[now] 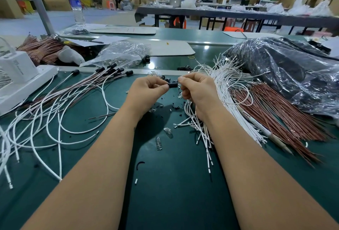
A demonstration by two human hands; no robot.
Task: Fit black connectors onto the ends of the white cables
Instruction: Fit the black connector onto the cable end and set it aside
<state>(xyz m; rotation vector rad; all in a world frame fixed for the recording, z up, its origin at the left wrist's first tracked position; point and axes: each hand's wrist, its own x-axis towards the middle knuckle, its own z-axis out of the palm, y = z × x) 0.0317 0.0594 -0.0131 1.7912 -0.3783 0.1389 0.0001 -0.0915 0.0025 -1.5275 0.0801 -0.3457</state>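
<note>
Two hands meet over the middle of the green counter [165, 184], and between them we see one black connector [173, 84]. The left hand [146, 90] pinches its near end between thumb and curled fingers [161, 88]; the right hand [197, 90] has its fingers curled together at the other end, and we judge it is feeding a cable end in, though the cable tip itself is hidden behind the fingers, so we cannot tell how far it is seated. Holding the part up, clear of the surface, probably lets each hand twist and push against the other.

The loose white cables [220, 86] fan out just beside the right hand, close enough to draw from without reaching, and a few strands trail down under that wrist. Beyond them lies a bundle of brown wires [275, 112]. To the left, well apart from the supply, the finished cables [73, 101] lie spread with their capped black ends [113, 68] pointing away from us, which we read as keeping done work from mixing with undone. A clear bag [121, 51] behind them seems to hold spare connectors. Small glass bulbs [158, 143] and black scraps lie near the forearms.
</note>
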